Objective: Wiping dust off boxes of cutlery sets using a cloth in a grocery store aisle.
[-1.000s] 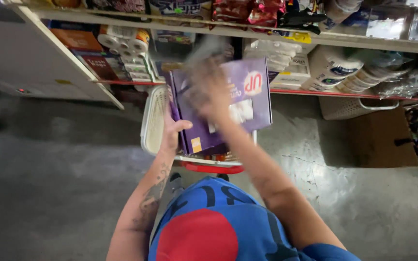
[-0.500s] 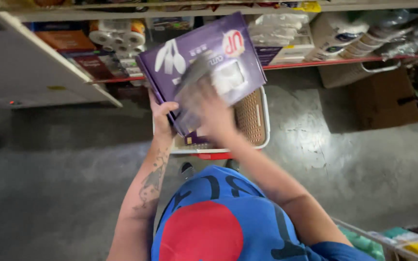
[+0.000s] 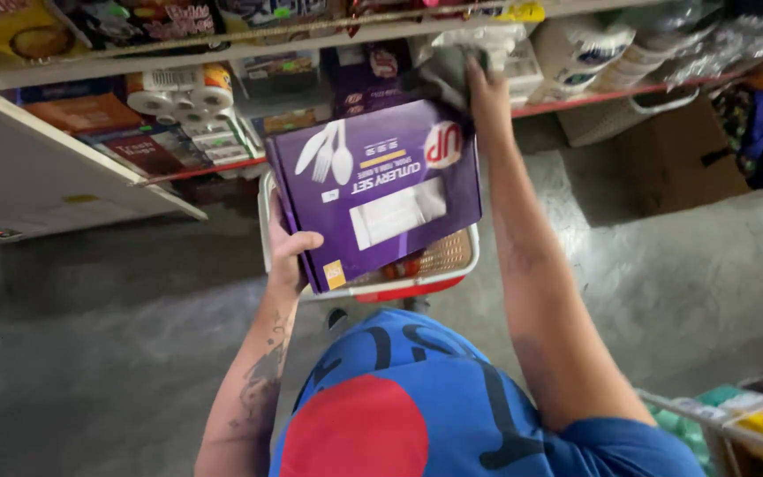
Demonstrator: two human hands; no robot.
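Right hand lifted off the purple box to the upper-centre shelf, fingers around a grey cloth; box gripped by left hand alone.

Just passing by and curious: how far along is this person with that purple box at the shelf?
Looks about midway. In hand: the left hand holds the purple box up near the shelf; the right hand reaches to the shelf with a grey cloth. The box is not on the shelf yet. The basket below holds items.

Grey concrete floor runs beneath stocked shelves, with a cardboard box alongside.
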